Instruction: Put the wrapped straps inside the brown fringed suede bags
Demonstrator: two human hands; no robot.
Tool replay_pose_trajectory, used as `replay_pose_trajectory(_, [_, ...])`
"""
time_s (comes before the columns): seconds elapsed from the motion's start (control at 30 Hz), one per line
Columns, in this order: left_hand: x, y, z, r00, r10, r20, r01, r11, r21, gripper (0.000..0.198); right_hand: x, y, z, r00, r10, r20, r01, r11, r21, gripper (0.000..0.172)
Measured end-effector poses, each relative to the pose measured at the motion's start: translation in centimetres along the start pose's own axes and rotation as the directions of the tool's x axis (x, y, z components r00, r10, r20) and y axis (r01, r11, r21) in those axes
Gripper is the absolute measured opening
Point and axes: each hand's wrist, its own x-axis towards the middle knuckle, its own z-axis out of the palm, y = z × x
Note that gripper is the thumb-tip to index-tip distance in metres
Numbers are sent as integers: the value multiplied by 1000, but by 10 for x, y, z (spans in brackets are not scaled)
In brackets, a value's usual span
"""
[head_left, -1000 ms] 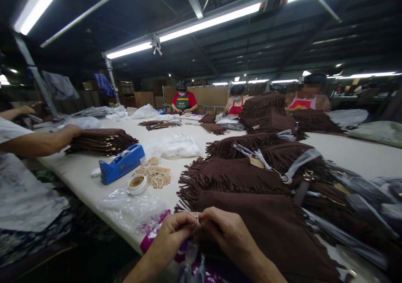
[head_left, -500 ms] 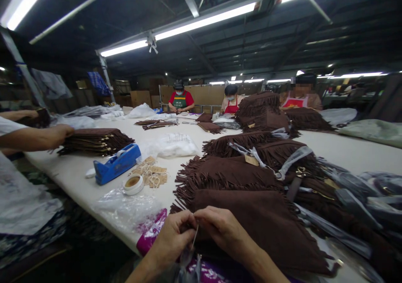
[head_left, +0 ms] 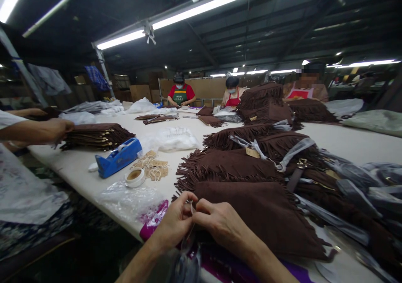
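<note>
Holds a thin pale strand (head_left: 192, 208) between both hands, at the left edge of the nearest brown fringed piece (head_left: 245, 216), over the near side of the worktop (head_left: 351, 144). Has the grip of the left hand (head_left: 172, 223) pinched on the strand, fingertips together; has that of the right hand (head_left: 226, 225) drawn together just beside, seemingly clamped on the same strand, tips partly hidden. Looks to be threading or knotting; cannot tell which. Calls next for a steady left pinch and a fine pull or tuck with the right. Must mind the clear plastic wrap (head_left: 185, 269) below the fingers and the shiny purple wrapping (head_left: 154, 220) beside the left hand, both near enough to tangle. Finds farther left some crumpled clear film (head_left: 125, 201), a tape roll (head_left: 135, 176), loose tags with strings (head_left: 157, 169) and a blue tape dispenser (head_left: 119, 157). Meets more fringed pieces (head_left: 226, 163) beyond, and plastic-wrapped straps (head_left: 354, 228) crowding the right side. Shows a co-worker's hand (head_left: 64, 129) at a brown stack (head_left: 98, 137), well apart.
</note>
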Motion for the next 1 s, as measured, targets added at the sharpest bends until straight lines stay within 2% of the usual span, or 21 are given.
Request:
replay_pose_trajectory(0.13, [4,1,-3,999,-32,25,32,999,-13,63,-1,-4,-10,998,6,55,-5,1000,-18,12])
replay_pose_trajectory(0.37, [11,9,-16,964,-168,205,160,986,54,94,2,-9,-8,997,-11,79,19,994,-105,10])
replay_pose_trajectory(0.4, [12,11,-17,962,-174,213,164,985,61,95,2,-9,-7,998,2,57,1,998,-57,9])
replay_pose_trajectory(0.47, [14,14,-18,960,-164,226,154,986,62,90,2,-5,-6,999,51,-3,-50,983,176,7])
replay_pose_trajectory(0.53, [14,15,-19,963,-148,223,140,989,53,76,0,2,-8,988,143,-51,-99,865,491,7])
replay_pose_trajectory(0.6, [13,12,-22,978,-141,156,141,990,14,62,-3,10,-10,968,245,-49,-142,701,699,11])
replay_pose_trajectory(0.67, [11,6,-25,988,-151,14,152,984,-90,49,-6,17,-11,956,292,-13,-179,620,764,14])
replay_pose_trajectory(0.73, [10,-2,-29,975,-175,-137,136,957,-258,39,-7,20,-10,964,263,31,-195,624,756,13])
replay_pose_trajectory(0.83, [11,-6,-33,936,-205,-287,50,882,-468,34,-8,18,-6,981,182,65,-175,694,699,12])
replay_pose_trajectory(0.93, [14,5,-42,860,-204,-467,-81,850,-521,27,-8,14,-3,984,146,101,-177,745,643,15])
replay_pose_trajectory(1.0, [15,18,-53,802,-185,-568,-149,859,-491,26,-9,11,-5,976,164,140,-216,773,597,33])
